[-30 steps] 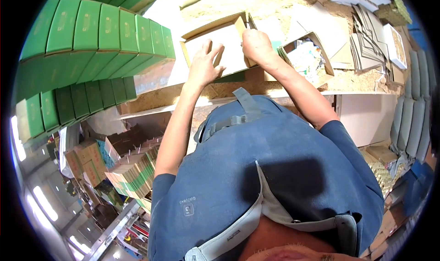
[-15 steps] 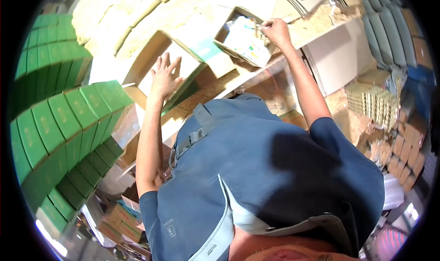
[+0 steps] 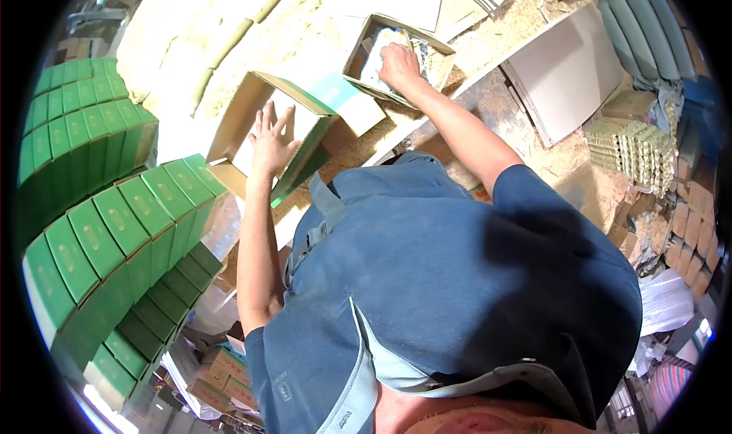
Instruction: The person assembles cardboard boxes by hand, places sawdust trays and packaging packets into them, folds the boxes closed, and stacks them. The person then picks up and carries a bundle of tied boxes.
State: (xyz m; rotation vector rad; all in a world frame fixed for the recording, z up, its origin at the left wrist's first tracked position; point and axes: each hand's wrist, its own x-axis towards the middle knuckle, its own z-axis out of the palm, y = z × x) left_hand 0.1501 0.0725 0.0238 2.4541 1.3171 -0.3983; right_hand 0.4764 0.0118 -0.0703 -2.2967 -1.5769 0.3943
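Note:
An open cardboard box with a green outer side stands on the worktable, tilted in view. My left hand is over its inside with the fingers spread, holding nothing. To the right, a smaller open box contains white, colourful packets. My right hand reaches into this smaller box, its fingers bent down onto the packets; the fingertips are hidden, so what they grip cannot be made out. A light teal and white flap lies between the two boxes.
Rows of green boxes are stacked at the left. Flat grey boards lean against the table's front edge at the right. Grey sacks and a stack of ridged trays stand farther right. Loose sheets lie at the back.
My right hand has moved from the large box to the smaller box's right side, then left onto its packets. My left hand remains at the large box. The view has turned.

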